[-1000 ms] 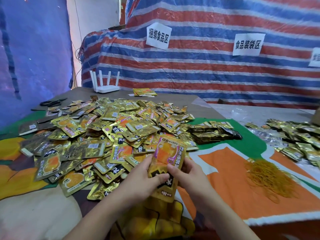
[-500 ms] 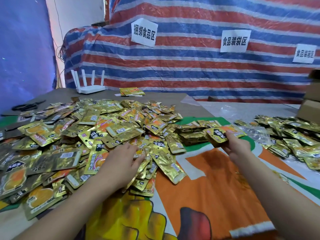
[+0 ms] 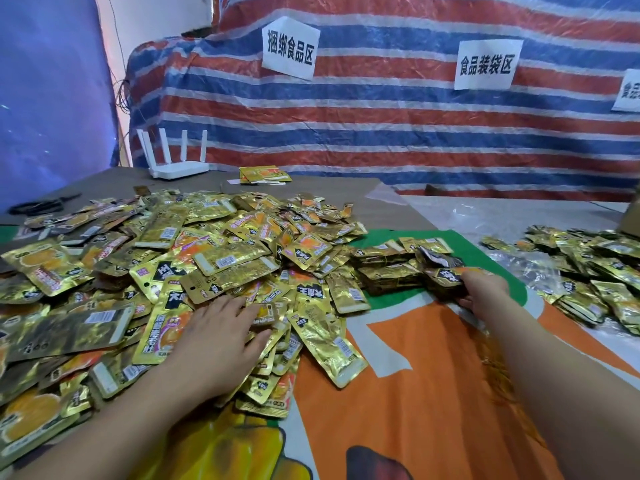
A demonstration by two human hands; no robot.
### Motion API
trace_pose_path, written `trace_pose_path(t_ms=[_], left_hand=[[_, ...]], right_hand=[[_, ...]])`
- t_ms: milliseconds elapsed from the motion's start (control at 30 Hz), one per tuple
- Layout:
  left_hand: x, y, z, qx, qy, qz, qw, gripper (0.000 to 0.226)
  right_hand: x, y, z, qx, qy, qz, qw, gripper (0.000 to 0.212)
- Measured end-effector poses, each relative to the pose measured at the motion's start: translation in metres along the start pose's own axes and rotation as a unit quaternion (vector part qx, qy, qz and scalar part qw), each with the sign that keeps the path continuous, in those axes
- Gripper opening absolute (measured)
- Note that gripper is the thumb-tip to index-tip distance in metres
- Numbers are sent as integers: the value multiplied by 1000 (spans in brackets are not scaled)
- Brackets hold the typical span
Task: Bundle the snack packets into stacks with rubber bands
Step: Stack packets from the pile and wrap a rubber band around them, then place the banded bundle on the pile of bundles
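A big loose pile of gold snack packets (image 3: pixel 194 265) covers the left half of the table. My left hand (image 3: pixel 218 337) rests flat on the pile's near edge with its fingers spread. Several banded stacks (image 3: pixel 388 271) lie on the green patch of the cloth, right of the pile. My right hand (image 3: pixel 483 292) grips a bundle of packets (image 3: pixel 446 277) at the right end of those stacks, low against the cloth. A few yellow rubber bands (image 3: pixel 493 362) show beside my right forearm, which hides the rest.
More gold packets (image 3: pixel 588 271) lie on clear plastic at the far right. A white router (image 3: pixel 178 164) and an orange packet (image 3: pixel 265 174) sit at the back, black scissors (image 3: pixel 41 204) at the back left. A striped tarp wall stands behind the table.
My right hand has carried the bundle from in front of me to the right and lowered it beside the banded stacks. My left hand has let go of it and settled on the loose pile.
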State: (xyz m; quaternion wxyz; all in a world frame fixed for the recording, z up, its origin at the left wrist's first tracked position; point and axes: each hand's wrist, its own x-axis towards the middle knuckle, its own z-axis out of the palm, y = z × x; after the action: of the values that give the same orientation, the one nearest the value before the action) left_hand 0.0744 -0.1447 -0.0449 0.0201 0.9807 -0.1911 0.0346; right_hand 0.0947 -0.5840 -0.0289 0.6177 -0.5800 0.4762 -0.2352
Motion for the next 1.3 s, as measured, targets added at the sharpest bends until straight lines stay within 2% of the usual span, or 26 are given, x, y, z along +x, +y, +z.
trace_pose_path(t_ms=[67, 133, 267, 367, 467, 533, 600, 700, 767, 833, 933, 1000, 1033, 1200, 1300], left_hand=[[0, 0, -1, 2, -1, -1, 1000, 64], [0, 1, 0, 3, -2, -2, 1000, 64], [1, 1, -1, -4, 4, 4, 1000, 64], [1, 2, -5, -17, 14, 13, 1000, 63], [-5, 5, -12, -48, 20, 16, 999, 59], [-12, 6, -17, -57, 30, 19, 998, 49], [-22, 4, -24, -71, 49, 21, 996, 38], [-39, -6, -30, -104, 72, 32, 991, 33], [-48, -15, -30, -107, 78, 37, 990, 34], [-58, -24, -31, -104, 78, 37, 991, 33], [-73, -36, -31, -111, 88, 37, 989, 29], [-81, -45, -32, -126, 101, 38, 986, 25], [-84, -51, -32, -132, 109, 35, 985, 24], [-68, -81, -37, -116, 109, -36, 987, 25], [-46, -88, -40, -106, 88, -103, 985, 30]], right_hand=[[2, 2, -3, -105, 41, -8, 994, 30], [4, 4, -6, -145, 57, -13, 988, 27], [4, 12, -13, -149, 55, -10, 987, 27], [-9, 14, -13, -100, 44, -34, 993, 24], [-45, 12, -2, -63, 18, -74, 995, 43], [-82, 11, 10, -94, 7, -136, 986, 34], [-128, 18, 22, -120, -41, -211, 969, 17], [-195, 40, 38, -157, -159, -289, 931, 13], [-234, 59, 46, -189, -233, -344, 890, 18], [-270, 75, 48, -228, -291, -411, 833, 23], [-307, 98, 48, -315, -352, -502, 725, 24], [-320, 108, 51, -369, -354, -555, 657, 21], [-324, 107, 53, -376, -351, -569, 641, 20], [-318, 67, 92, -376, -300, -624, 616, 12], [-307, 35, 129, -433, -280, -649, 559, 25]])
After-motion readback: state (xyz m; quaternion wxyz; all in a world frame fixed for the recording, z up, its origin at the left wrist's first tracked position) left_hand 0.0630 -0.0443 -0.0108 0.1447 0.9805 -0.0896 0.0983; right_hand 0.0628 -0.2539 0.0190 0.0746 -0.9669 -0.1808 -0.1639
